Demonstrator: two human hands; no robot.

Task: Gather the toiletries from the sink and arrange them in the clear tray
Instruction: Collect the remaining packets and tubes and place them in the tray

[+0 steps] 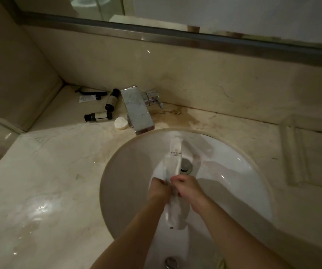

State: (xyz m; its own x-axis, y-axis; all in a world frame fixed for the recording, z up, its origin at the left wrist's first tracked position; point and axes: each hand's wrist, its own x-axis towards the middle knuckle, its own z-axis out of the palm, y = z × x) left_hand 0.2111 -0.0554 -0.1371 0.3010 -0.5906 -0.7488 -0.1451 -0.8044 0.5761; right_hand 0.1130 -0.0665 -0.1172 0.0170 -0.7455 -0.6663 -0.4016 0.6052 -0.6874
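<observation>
Over the white sink basin (234, 171), my left hand (159, 189) and my right hand (187, 186) both grip long white wrapped toiletry packets (173, 158), which stand up between them, blurred. At the back left of the counter lie two dark bottles (112, 99) (98, 116), a white tube (89, 98), a black razor (90, 92) and a round white soap (121, 123). The clear tray (292, 152) sits on the counter to the right of the sink, holding nothing I can see.
A square chrome faucet (137, 111) overhangs the basin's back rim. The marble counter (40, 181) has wet patches at the left. A mirror edge (175, 35) runs along the back wall. The drain (185, 166) lies just beyond my hands.
</observation>
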